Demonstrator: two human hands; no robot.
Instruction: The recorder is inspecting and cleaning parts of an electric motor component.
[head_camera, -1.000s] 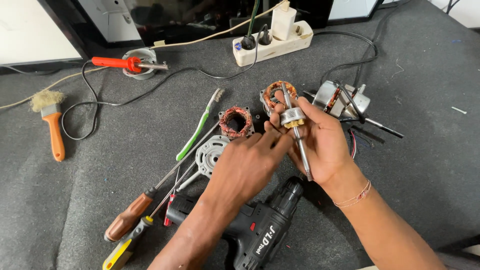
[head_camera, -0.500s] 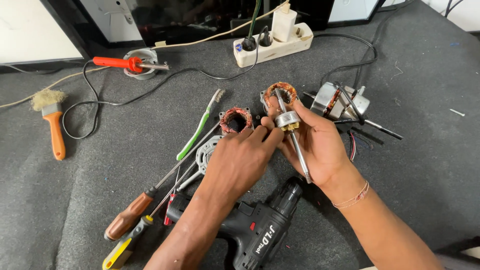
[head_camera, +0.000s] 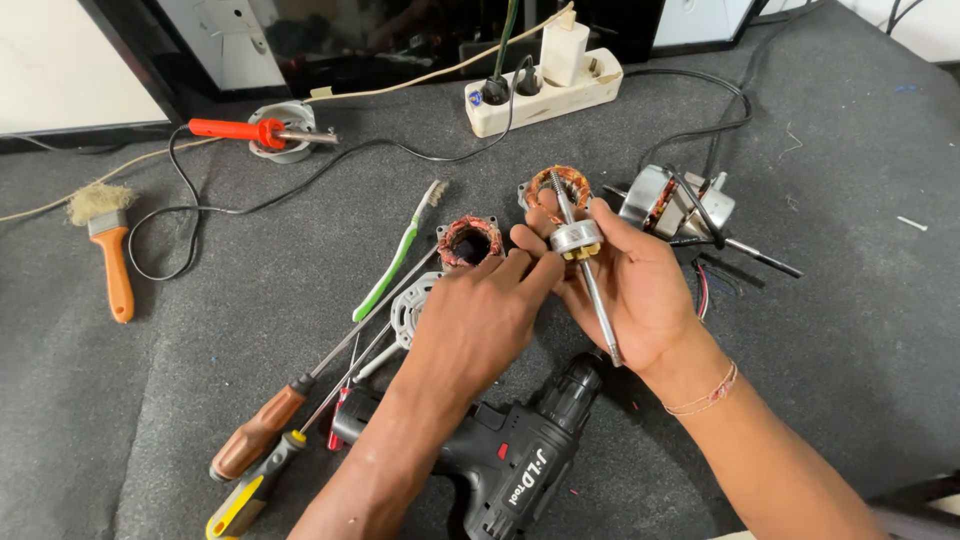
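My right hand (head_camera: 640, 295) holds a small motor rotor (head_camera: 577, 238), a silver cylinder on a long steel shaft (head_camera: 598, 312) that runs down across the palm. My left hand (head_camera: 478, 318) reaches in from the left, its fingertips touching the rotor's side. Just behind the rotor lies a copper-wound stator (head_camera: 560, 185). A second copper-wound stator (head_camera: 468, 241) sits on the grey mat right above my left hand. A round metal end cover (head_camera: 410, 310) lies partly hidden under my left hand.
A black cordless drill (head_camera: 500, 455) lies below my hands. Two screwdrivers (head_camera: 262, 440), a green toothbrush (head_camera: 395, 255), a motor housing with wires (head_camera: 672, 205), a white power strip (head_camera: 545, 85), a red soldering iron (head_camera: 245, 130) and an orange brush (head_camera: 112, 255) lie on the mat.
My hands have barely shifted. The left fingertips stay at the rotor while the right hand keeps the shaft in much the same tilt.
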